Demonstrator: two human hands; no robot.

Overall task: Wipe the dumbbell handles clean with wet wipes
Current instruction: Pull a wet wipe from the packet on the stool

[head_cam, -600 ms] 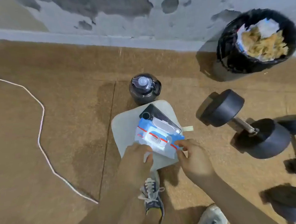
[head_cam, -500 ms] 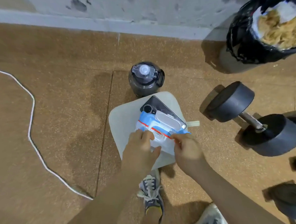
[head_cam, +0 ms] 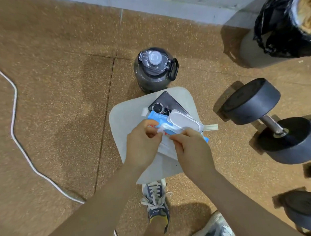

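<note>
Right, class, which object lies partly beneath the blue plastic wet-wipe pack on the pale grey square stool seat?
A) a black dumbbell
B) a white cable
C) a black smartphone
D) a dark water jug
C: the black smartphone slips under the blue wet-wipe pack on the stool seat, where the left hand holds the pack and the right hand pinches a white wipe.

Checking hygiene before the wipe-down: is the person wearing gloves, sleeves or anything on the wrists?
No gloves: the left hand and right hand are bare. The left forearm and right forearm are bare too, with no sleeve in view. No watch, band or ring shows on the sides facing the camera.
</note>
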